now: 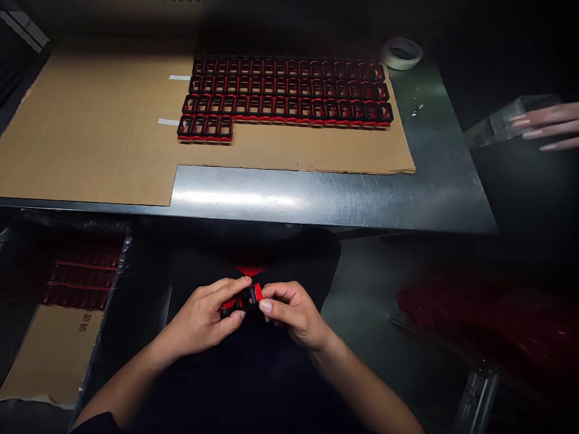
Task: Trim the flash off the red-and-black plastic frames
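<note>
Above my lap, I hold a small red and black plastic frame piece (248,297). My left hand (201,316) is closed around its left part, thumb below and fingers above. With thumb and fingers, my right hand (292,312) pinches its red right end. Fingers cover much of the piece. Beyond my hands, several rows of similar red and black frames (266,107) stand side by side on a cardboard sheet (104,126). The nearest row is short, with several frames (205,128) at its left end.
Cardboard lies on a metal table (280,190). A tape roll (402,54) sits at the back right. Another person's hand (549,123) is at the right edge by a clear plastic object (495,123). Lower left, a lined box (97,355) holds more frames; red plastic (488,319) lies lower right.
</note>
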The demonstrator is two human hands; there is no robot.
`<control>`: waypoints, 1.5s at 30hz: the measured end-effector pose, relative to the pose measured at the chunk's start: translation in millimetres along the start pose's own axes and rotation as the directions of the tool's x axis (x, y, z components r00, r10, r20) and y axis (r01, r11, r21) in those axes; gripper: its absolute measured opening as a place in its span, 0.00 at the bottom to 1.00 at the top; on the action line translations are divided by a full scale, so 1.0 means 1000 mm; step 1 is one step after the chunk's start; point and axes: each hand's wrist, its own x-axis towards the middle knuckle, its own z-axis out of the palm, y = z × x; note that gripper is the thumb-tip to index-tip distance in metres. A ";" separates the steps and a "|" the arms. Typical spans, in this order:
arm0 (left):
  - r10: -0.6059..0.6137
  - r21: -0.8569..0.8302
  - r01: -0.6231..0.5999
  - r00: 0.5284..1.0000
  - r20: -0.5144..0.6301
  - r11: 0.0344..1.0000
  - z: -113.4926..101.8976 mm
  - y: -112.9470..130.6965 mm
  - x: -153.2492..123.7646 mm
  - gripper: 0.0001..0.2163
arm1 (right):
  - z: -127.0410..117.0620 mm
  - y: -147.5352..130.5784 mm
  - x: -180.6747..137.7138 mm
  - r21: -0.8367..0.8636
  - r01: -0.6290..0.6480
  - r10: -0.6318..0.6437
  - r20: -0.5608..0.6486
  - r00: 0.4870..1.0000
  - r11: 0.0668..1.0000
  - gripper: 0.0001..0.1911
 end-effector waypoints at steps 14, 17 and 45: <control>-0.238 -0.196 0.212 0.964 -0.118 0.957 0.002 0.005 0.001 0.32 | 0.005 0.002 -0.001 -0.435 0.345 -0.362 0.046 0.931 0.832 0.04; -0.196 -0.161 0.174 0.971 -0.138 0.972 0.007 0.004 0.001 0.34 | 0.005 0.006 0.000 -0.520 0.458 -0.478 0.106 0.872 0.721 0.03; 0.255 0.161 -0.216 0.922 -0.292 0.963 0.017 0.004 0.004 0.34 | 0.001 0.000 -0.001 -0.089 0.163 -0.166 -0.039 0.985 0.983 0.12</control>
